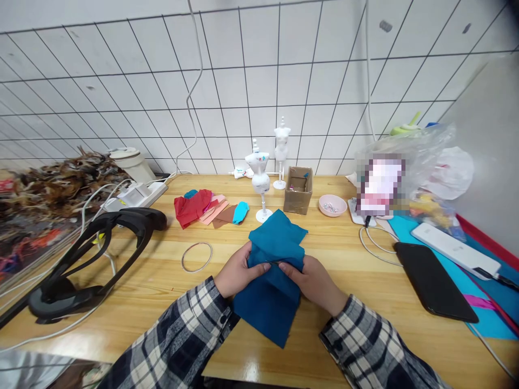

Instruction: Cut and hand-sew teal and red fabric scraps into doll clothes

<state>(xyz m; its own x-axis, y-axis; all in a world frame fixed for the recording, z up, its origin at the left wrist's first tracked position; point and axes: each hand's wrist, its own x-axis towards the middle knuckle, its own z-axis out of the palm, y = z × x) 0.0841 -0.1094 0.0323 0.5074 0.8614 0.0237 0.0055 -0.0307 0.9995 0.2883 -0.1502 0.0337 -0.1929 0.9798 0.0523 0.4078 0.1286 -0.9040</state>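
A folded piece of teal fabric [270, 302] hangs between my two hands above the front middle of the table. My left hand [240, 270] pinches its left side, thumb on top and fingers behind the cloth. On the other side my right hand [314, 278] grips the fabric in the same way. Both thumbs meet near a small dark spot on the cloth, too small to make out. Just beyond the fabric stands a small white mannequin [260, 173] on a round base; a second mannequin [281, 146] is farther back.
Fabric scraps [194, 208] lie at the back left, with a metal ring [197, 257] nearer. A black headset frame [133, 259] and cables take up the left. A cardboard box [298, 197], a pink bowl [332, 206] and a black phone [433, 281] are towards the right.
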